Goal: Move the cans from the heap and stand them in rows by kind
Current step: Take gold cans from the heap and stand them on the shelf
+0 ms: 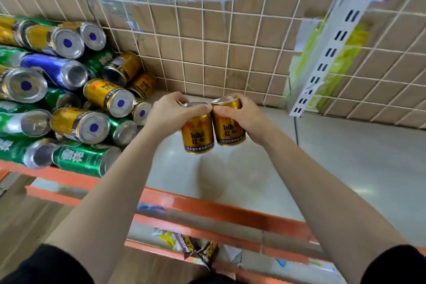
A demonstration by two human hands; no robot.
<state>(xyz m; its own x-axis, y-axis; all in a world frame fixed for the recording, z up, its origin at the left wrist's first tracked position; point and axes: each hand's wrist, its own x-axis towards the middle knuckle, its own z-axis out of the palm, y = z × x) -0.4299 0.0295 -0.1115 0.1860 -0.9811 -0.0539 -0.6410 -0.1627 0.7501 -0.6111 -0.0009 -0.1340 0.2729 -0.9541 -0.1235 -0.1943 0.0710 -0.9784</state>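
Observation:
My left hand [169, 114] grips a gold Red Bull can [198, 135] near its top. My right hand [239, 114] grips a second gold Red Bull can [230, 128] the same way. Both cans are upright, side by side and touching, held above the pale shelf surface [345, 157]. To the left lies the heap of cans [57, 99] on their sides: gold cans [79, 124], green cans [78, 159] and a blue can [54, 69], bottoms facing me.
A white wire grid [207, 53] backed by cardboard closes the shelf's rear and right. A slotted white upright [332, 48] stands at the right. An orange rail [207, 207] runs along the shelf's front edge, with snack packets [193, 246] on the level below.

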